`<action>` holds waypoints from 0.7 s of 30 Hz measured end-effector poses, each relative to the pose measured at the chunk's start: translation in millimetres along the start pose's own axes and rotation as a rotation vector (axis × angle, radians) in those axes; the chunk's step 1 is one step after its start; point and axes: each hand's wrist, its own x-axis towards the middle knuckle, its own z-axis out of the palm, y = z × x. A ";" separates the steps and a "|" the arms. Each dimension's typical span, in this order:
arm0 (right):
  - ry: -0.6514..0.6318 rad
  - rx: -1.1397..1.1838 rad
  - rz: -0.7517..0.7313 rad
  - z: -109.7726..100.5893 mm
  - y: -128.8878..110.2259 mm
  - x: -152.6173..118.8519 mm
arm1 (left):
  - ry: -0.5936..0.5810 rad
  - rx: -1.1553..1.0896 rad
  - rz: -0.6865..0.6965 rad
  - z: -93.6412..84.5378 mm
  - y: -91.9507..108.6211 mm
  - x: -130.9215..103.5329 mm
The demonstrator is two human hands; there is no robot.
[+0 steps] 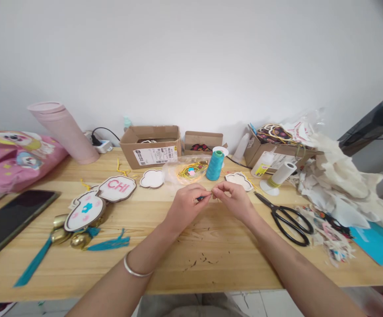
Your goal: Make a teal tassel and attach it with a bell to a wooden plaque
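Over the middle of the wooden table [204, 246], my left hand [189, 203] and my right hand [233, 200] meet with fingertips pinched together. Whatever lies between the fingertips is too small to name; a thin thread-like end hangs below them. A small dark piece [200, 198] shows by the fingers of my left hand. Just behind the hands stands a spool of teal thread [215, 165]. A cloud-shaped white patch [239, 181] lies behind my right hand, and a second cloud patch [152, 179] lies farther left. Black-handled scissors [285, 219] rest to the right of my right hand.
At left are embroidered patches [117, 188] with brass bells [81, 240] and teal tassels [108, 243], a phone [13, 220] and a pink tumbler [68, 132]. Cardboard boxes [150, 152] line the wall. Glue bottles [263, 164], fabric scraps [336, 176] and blue paper [376, 242] sit right.
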 end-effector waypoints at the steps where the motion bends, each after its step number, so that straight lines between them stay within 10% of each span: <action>1: -0.022 0.060 0.053 -0.1 -0.6 -0.1 | 0.011 0.034 0.042 -0.2 -0.2 -0.1; 10: -0.165 0.570 0.328 -2.0 -2.6 -2.2 | -0.005 0.147 0.323 -2.5 0.6 -0.5; 21: -0.216 0.416 0.192 -12.4 -3.5 -5.3 | 0.069 -0.004 0.012 -5.5 -4.2 0.4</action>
